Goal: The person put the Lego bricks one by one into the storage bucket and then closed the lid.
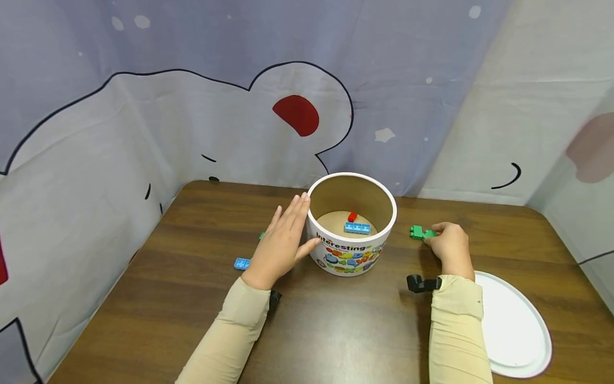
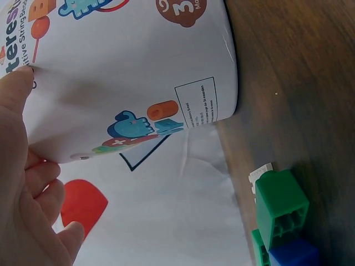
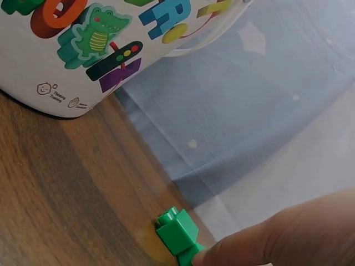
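I am seeing the left hand (image 1: pixel 280 242) laying its straight fingers against the side of the white bucket (image 1: pixel 331 258), the thumb standing apart from them. The right hand (image 1: pixel 450 245) is pinching a green block (image 1: pixel 416 232) to the right of the bucket. I can't quite tell whether it is forming one piece or two, since the fingers are covering part of it. Inside the bucket, a light-blue block (image 1: pixel 357 228) is lying near a small red block (image 1: pixel 352 217). Left of the bucket, a second green block (image 2: pixel 282 202) is sitting beside another blue block (image 1: pixel 242 263). A round white disc (image 1: pixel 515 325) is lying by the right sleeve (image 1: pixel 458 320).
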A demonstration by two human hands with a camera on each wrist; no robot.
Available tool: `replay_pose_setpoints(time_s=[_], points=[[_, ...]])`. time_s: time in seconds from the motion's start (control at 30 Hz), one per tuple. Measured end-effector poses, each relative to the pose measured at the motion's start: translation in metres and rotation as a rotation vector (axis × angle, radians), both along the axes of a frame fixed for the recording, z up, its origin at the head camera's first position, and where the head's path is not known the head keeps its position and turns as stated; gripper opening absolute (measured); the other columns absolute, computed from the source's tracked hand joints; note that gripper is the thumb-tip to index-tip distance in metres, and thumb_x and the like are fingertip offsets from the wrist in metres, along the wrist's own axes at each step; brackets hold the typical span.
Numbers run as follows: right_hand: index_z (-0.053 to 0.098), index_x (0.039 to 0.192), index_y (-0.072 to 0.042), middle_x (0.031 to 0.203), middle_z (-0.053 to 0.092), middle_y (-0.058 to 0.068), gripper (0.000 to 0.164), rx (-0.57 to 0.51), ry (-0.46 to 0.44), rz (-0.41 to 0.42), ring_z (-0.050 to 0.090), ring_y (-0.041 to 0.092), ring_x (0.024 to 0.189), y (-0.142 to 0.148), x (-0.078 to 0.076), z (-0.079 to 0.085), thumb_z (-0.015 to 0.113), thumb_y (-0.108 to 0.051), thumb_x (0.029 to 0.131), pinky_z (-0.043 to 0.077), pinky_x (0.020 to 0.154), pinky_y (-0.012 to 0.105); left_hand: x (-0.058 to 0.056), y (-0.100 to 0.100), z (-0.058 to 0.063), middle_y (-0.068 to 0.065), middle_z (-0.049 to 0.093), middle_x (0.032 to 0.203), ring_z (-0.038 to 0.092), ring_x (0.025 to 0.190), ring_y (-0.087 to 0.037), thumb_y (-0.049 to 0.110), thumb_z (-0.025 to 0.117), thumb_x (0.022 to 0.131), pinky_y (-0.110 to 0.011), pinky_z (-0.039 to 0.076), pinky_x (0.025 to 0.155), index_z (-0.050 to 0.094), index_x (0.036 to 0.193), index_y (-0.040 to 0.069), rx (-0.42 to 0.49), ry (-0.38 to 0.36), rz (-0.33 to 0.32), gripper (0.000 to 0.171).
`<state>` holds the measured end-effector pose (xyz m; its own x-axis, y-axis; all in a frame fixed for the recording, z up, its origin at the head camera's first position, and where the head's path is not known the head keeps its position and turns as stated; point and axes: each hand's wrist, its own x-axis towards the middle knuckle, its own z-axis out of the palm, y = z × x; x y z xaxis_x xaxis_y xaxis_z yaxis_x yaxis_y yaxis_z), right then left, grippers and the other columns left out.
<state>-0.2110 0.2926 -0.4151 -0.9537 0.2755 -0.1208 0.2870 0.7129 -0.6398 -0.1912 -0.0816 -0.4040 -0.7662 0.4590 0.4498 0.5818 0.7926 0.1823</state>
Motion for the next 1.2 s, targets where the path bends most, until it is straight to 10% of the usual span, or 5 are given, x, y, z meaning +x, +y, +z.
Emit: replay_pose_setpoints(time_s=[0.57,0.9,1.2], points=[[0.064,0.125,0.009,0.119,0.068,0.027,0.045,-0.045,0.208,-0.029,0.065,0.04,0.11,-0.012,0.003,0.018,0.073,-0.019,0.091,0.05,0.093,0.045,0.001,0.0,0.001,-0.012,0.024,0.166,0.017,0.155,-0.024,0.045,0.065,0.098,-0.055,0.022,0.121,0.02,0.161,0.004,-0.005,0.004,0.0,0.088],[0.07,0.12,0.005,0.109,0.072,0.023,0.042,-0.097,0.405,-0.022,0.056,-0.01,0.075,-0.031,0.009,0.043,0.079,-0.021,0.089,0.045,0.07,0.007,0.002,0.0,0.001,-0.011,0.023,0.167,0.016,0.155,-0.022,0.045,0.065,0.099,-0.055,0.022,0.121,0.018,0.162,0.004,-0.002,0.001,0.0,0.088],[0.07,0.118,0.008,0.108,0.068,0.022,0.04,-0.214,0.574,0.025,0.056,-0.014,0.076,-0.052,0.017,0.064,0.082,-0.013,0.086,0.049,0.074,0.005,0.001,0.0,0.001,-0.013,0.025,0.166,0.019,0.154,-0.024,0.044,0.067,0.097,-0.057,0.026,0.119,0.021,0.161,0.003,0.002,0.026,-0.006,0.089]])
